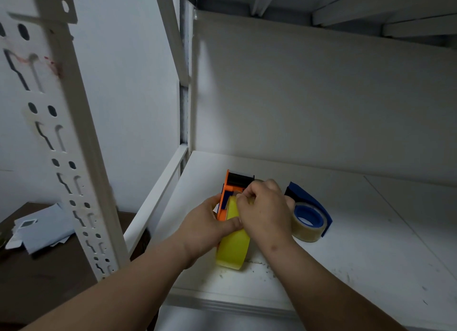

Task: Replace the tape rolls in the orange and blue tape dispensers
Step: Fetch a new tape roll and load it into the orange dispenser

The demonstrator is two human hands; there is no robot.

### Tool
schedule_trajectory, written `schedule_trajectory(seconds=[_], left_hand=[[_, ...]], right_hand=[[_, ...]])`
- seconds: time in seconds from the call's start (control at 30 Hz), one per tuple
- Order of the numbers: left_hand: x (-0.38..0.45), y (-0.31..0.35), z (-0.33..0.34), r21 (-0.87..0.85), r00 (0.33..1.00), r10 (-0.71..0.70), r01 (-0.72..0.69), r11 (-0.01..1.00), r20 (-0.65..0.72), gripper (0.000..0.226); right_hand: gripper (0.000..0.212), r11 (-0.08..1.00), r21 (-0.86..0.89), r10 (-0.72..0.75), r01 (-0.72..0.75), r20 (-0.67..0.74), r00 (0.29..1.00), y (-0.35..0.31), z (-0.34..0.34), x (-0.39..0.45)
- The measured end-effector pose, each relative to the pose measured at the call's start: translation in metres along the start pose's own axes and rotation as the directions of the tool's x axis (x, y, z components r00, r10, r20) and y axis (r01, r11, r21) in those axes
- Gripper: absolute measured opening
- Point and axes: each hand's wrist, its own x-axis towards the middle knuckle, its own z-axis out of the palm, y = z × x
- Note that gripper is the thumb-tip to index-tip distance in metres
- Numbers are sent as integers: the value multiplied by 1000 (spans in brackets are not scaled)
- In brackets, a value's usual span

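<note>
Left hand (210, 225) wraps the orange dispenser (225, 199) from the side, thumb pressed across the yellow tape roll (233, 246) seated in it. Right hand (264, 212) fingers bunched, pinching at the top of the roll — likely picking up the free tape end, though the end itself is too small to make out. Step in hand, by my reading: threading the orange unit; next move calls for drawing the end forward under the black roller (240, 179) toward the cutter. Blue dispenser (308, 207) lies just beside the right hand, a clear tape roll (306, 228) already on its hub. All sits on the white shelf (371, 244) near its left-front corner — open room to the right, front lip close, steel upright (74, 157) crowding the left elbow.
</note>
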Motion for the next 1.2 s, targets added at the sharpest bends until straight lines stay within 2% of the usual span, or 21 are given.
schedule_trajectory(seconds=[0.1, 0.27, 0.37, 0.47, 0.63, 0.73, 0.93, 1.2], left_hand=[[1, 0, 0, 63, 998, 6, -2, 998, -62, 59], [3, 0, 0, 102, 997, 37, -30, 994, -71, 50], [3, -2, -2, 87, 996, 32, -25, 996, -79, 59], [2, -6, -7, 56, 999, 6, -4, 998, -41, 62], [3, -5, -17, -85, 992, -16, 27, 996, 122, 50], [4, -5, -22, -87, 979, -22, 40, 995, 202, 57], [6, -7, -24, -31, 984, 15, -10, 999, 176, 49], [6, -5, -25, 26, 985, 51, -56, 998, 162, 48]], right_hand=[[17, 999, -39, -19, 20, 9, 1000, 1, 1, 3], [21, 994, -98, -35, 37, 23, 999, -1, 2, 8], [23, 995, -96, -29, 31, 26, 999, -4, 4, 10], [23, 999, -45, 4, -2, 33, 999, -6, 7, 11], [24, 999, -29, 43, -42, 61, 997, -8, 11, 15], [25, 999, -36, 37, -34, 77, 996, -8, 11, 19], [24, 996, -80, -40, 45, 69, 997, -10, 12, 20], [23, 982, -126, -136, 139, 32, 990, -10, 10, 23]])
